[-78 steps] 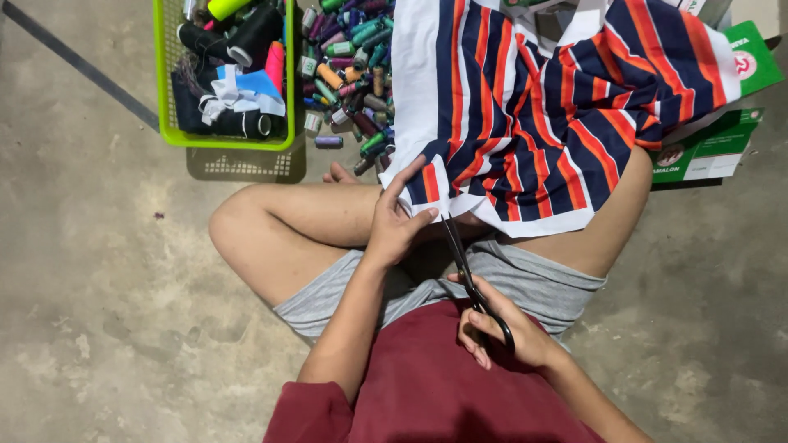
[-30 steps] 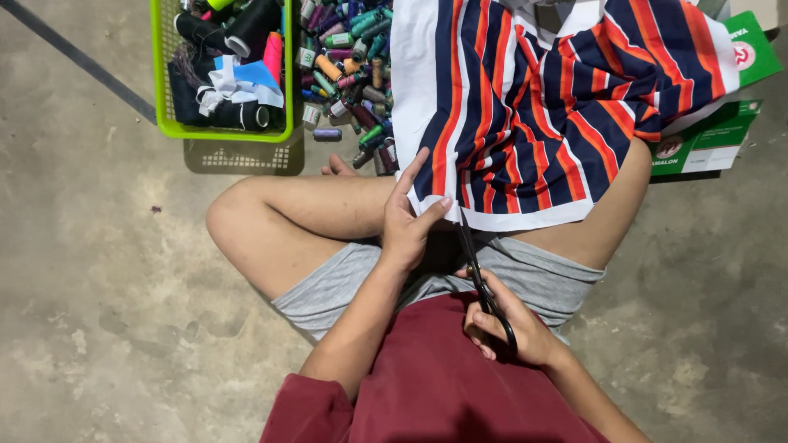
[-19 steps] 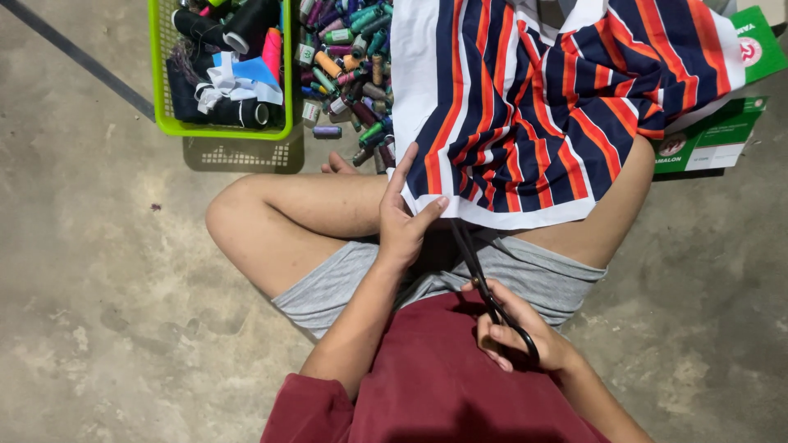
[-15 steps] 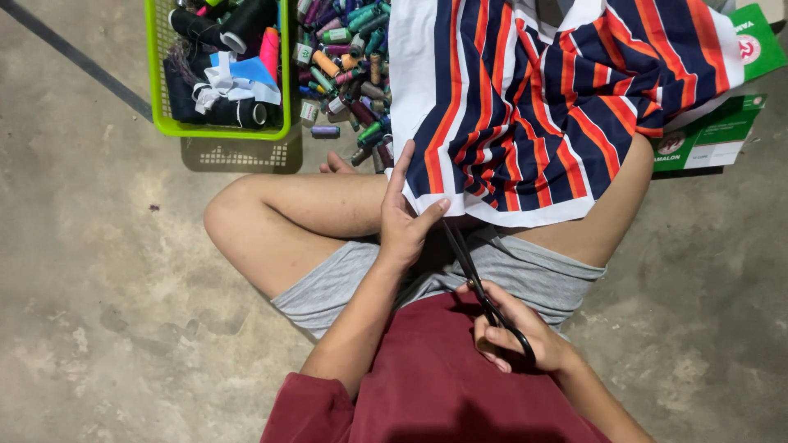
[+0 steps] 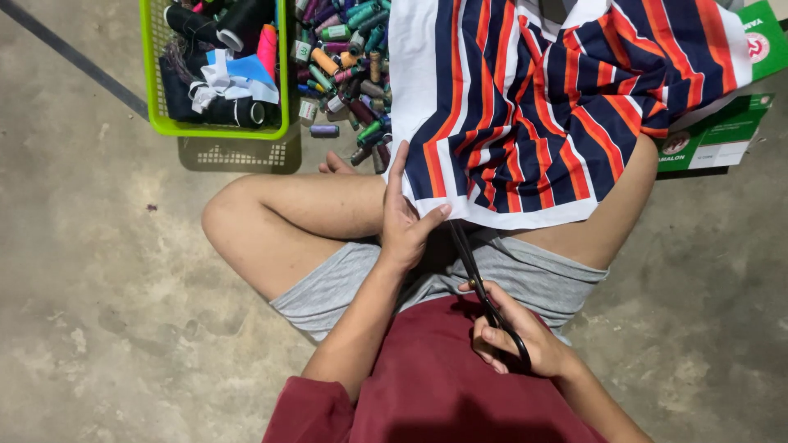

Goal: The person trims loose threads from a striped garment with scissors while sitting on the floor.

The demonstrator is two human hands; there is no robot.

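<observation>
From the head camera, the striped fabric [image 5: 542, 107] lies over the person's crossed legs, its white lower edge running left to right just ahead of both hands. The left hand [image 5: 408, 226] is nearer, fingers closed pinching that edge. The right hand [image 5: 513, 340] grips black scissors [image 5: 480, 283], whose long axis points forward with the tips meeting the edge beside the pinch. The cloth is navy with red and white bands.
</observation>
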